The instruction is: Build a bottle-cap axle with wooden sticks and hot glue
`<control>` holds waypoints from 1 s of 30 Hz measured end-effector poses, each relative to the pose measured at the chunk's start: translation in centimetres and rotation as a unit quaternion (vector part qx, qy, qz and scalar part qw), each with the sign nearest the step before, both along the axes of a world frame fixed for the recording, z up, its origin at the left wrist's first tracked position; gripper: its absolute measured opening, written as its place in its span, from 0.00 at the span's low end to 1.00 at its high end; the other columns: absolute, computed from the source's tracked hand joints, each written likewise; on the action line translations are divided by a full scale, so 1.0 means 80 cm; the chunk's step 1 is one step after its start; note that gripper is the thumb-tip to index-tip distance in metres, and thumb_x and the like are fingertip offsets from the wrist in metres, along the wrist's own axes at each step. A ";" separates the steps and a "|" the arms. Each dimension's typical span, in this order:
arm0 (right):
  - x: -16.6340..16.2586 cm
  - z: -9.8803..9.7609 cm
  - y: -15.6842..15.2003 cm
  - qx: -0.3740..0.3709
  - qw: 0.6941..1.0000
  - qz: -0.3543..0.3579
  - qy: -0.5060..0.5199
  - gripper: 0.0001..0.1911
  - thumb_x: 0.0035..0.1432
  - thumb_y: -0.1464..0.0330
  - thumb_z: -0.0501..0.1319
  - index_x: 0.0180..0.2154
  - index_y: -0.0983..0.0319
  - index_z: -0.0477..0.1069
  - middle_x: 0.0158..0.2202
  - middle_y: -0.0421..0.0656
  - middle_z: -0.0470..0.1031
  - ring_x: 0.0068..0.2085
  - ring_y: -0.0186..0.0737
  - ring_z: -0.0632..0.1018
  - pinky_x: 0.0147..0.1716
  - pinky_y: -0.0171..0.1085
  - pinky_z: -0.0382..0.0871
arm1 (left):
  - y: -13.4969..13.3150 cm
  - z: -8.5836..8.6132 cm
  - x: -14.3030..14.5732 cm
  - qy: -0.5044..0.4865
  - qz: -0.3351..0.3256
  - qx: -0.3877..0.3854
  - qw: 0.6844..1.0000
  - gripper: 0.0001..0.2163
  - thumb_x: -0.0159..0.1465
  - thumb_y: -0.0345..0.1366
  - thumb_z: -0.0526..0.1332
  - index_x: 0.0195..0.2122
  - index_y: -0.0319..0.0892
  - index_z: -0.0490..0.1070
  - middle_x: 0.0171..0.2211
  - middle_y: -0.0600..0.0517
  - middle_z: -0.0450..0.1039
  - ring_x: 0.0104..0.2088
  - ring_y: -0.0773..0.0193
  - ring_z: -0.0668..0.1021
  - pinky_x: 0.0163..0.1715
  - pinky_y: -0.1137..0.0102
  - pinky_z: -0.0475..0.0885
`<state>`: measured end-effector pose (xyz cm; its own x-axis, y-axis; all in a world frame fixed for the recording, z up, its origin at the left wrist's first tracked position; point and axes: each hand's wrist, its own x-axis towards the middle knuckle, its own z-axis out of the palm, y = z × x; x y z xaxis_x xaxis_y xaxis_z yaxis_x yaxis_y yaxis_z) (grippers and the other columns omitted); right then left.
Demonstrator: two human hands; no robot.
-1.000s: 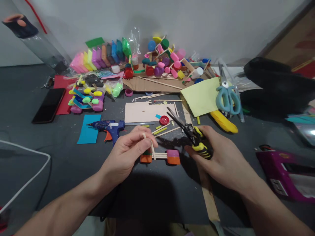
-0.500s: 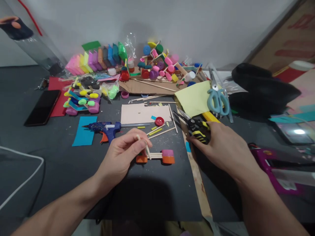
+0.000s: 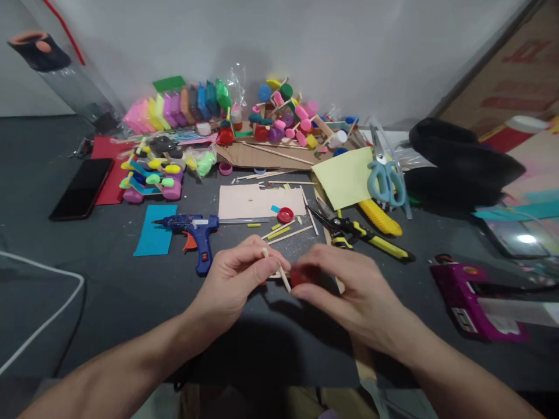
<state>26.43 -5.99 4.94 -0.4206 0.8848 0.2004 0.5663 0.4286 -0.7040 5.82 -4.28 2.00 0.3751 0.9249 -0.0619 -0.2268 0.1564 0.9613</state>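
My left hand [image 3: 244, 276] pinches a short thin wooden stick [image 3: 283, 278], which slants down to the right. Close to its lower end is my right hand [image 3: 340, 285], thumb and fingers apart and slightly blurred. Behind the fingers lies a piece made of wooden sticks [image 3: 279, 276] with round caps; a reddish-orange cap [image 3: 300, 276] shows between my right thumb and fingers. Much of that piece is hidden. Beyond my right hand, black-and-yellow pliers [image 3: 349, 226] lie with their handles spread.
A blue glue gun [image 3: 198, 230] rests on blue paper [image 3: 152, 235] at left. Further back are a pale board [image 3: 244, 201], a red cap [image 3: 285, 215], scissors [image 3: 384, 180], a yellow-handled tool [image 3: 381, 218] and coloured clay packs [image 3: 174, 107]. A purple tool [image 3: 463, 291] lies at right.
My right hand has let go of the pliers and come left to the stick. My left hand, still pinching the stick, has shifted slightly right.
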 end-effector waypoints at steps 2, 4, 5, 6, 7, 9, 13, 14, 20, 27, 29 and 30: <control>-0.016 0.001 -0.005 -0.028 0.998 0.013 0.061 0.09 0.65 0.65 0.63 0.33 0.62 0.74 0.26 0.37 0.74 0.27 0.31 0.73 0.28 0.30 0.64 | -0.003 0.000 0.003 0.001 0.000 0.012 1.000 0.08 0.65 0.37 0.66 0.30 0.43 0.82 0.32 0.51 0.77 0.35 0.65 0.74 0.38 0.72 0.69; -0.024 0.000 -0.008 -0.058 0.993 -0.001 0.105 0.09 0.66 0.68 0.63 0.32 0.62 0.75 0.25 0.36 0.74 0.26 0.29 0.72 0.27 0.28 0.64 | -0.005 0.000 0.004 0.003 0.003 0.025 1.000 0.07 0.64 0.35 0.67 0.30 0.44 0.83 0.32 0.51 0.78 0.35 0.66 0.75 0.38 0.73 0.69; -0.026 0.000 -0.009 -0.074 0.990 -0.009 0.116 0.09 0.66 0.69 0.62 0.31 0.62 0.75 0.24 0.36 0.75 0.25 0.29 0.72 0.27 0.28 0.64 | -0.006 0.000 0.005 0.007 0.005 0.031 0.999 0.06 0.64 0.33 0.67 0.31 0.44 0.83 0.32 0.51 0.78 0.35 0.66 0.75 0.38 0.73 0.70; -0.026 0.000 -0.009 -0.084 0.989 -0.019 0.120 0.09 0.65 0.70 0.62 0.31 0.62 0.75 0.24 0.36 0.75 0.25 0.29 0.73 0.27 0.28 0.64 | -0.007 0.001 0.005 0.012 0.006 0.039 0.999 0.05 0.64 0.33 0.67 0.32 0.45 0.83 0.32 0.52 0.78 0.34 0.66 0.75 0.37 0.73 0.70; -0.026 0.001 -0.008 -0.087 0.989 -0.029 0.119 0.09 0.65 0.70 0.62 0.31 0.62 0.75 0.24 0.36 0.75 0.25 0.29 0.73 0.26 0.28 0.64 | -0.007 0.002 0.005 0.021 0.005 0.046 0.999 0.06 0.64 0.33 0.66 0.33 0.45 0.83 0.32 0.51 0.78 0.34 0.66 0.76 0.37 0.73 0.70; -0.026 0.005 -0.007 -0.064 0.991 -0.045 0.106 0.09 0.64 0.71 0.62 0.29 0.62 0.74 0.24 0.36 0.74 0.25 0.29 0.72 0.26 0.28 0.64 | -0.008 0.005 0.004 0.049 0.007 0.061 0.997 0.07 0.66 0.33 0.64 0.37 0.44 0.84 0.35 0.51 0.78 0.37 0.66 0.76 0.39 0.73 0.71; -0.029 0.011 -0.001 0.061 0.996 -0.045 0.036 0.07 0.63 0.74 0.61 0.31 0.63 0.73 0.26 0.38 0.76 0.25 0.30 0.73 0.27 0.29 0.64 | -0.010 0.010 -0.001 0.116 -0.002 0.104 0.988 0.12 0.70 0.34 0.58 0.48 0.46 0.81 0.41 0.51 0.75 0.43 0.67 0.76 0.45 0.75 0.70; -0.031 0.011 0.000 0.091 0.995 -0.040 0.013 0.06 0.64 0.74 0.61 0.33 0.63 0.73 0.27 0.39 0.76 0.25 0.30 0.73 0.27 0.29 0.64 | -0.010 0.011 -0.002 0.125 -0.011 0.114 0.986 0.12 0.71 0.34 0.58 0.49 0.47 0.81 0.41 0.51 0.74 0.43 0.67 0.75 0.45 0.75 0.70; -0.045 0.006 -0.001 0.162 0.984 -0.029 -0.071 0.06 0.66 0.75 0.58 0.38 0.65 0.74 0.31 0.44 0.79 0.29 0.34 0.76 0.29 0.33 0.65 | -0.011 0.008 -0.005 0.117 -0.023 0.102 0.988 0.15 0.73 0.38 0.54 0.57 0.52 0.75 0.44 0.51 0.71 0.49 0.65 0.73 0.51 0.73 0.69; -0.051 -0.001 -0.003 0.114 0.993 -0.040 0.015 0.08 0.67 0.75 0.57 0.39 0.66 0.75 0.35 0.46 0.79 0.35 0.36 0.78 0.35 0.33 0.69 | -0.010 0.005 0.000 0.089 -0.003 0.059 0.994 0.15 0.73 0.41 0.56 0.58 0.52 0.75 0.42 0.52 0.70 0.49 0.65 0.72 0.52 0.73 0.66; -0.053 0.001 -0.001 0.042 0.993 -0.049 0.103 0.08 0.67 0.75 0.59 0.39 0.64 0.77 0.36 0.44 0.80 0.37 0.35 0.78 0.38 0.32 0.70 | -0.011 0.003 0.001 0.055 -0.006 0.042 0.998 0.15 0.72 0.42 0.57 0.57 0.55 0.75 0.42 0.53 0.69 0.48 0.65 0.72 0.54 0.71 0.66; -0.053 0.002 0.001 -0.004 0.988 -0.053 0.146 0.07 0.66 0.74 0.60 0.38 0.63 0.77 0.37 0.43 0.80 0.38 0.34 0.79 0.39 0.32 0.70 | -0.012 0.002 0.002 0.035 -0.009 0.032 0.999 0.15 0.72 0.42 0.57 0.57 0.57 0.75 0.43 0.53 0.69 0.48 0.65 0.72 0.56 0.70 0.65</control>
<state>22.18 -5.91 5.07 -0.2506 0.9229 0.2923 0.3796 0.3715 -0.8473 6.01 -5.24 2.17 0.3880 0.9212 -0.0294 -0.1559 0.0970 0.9830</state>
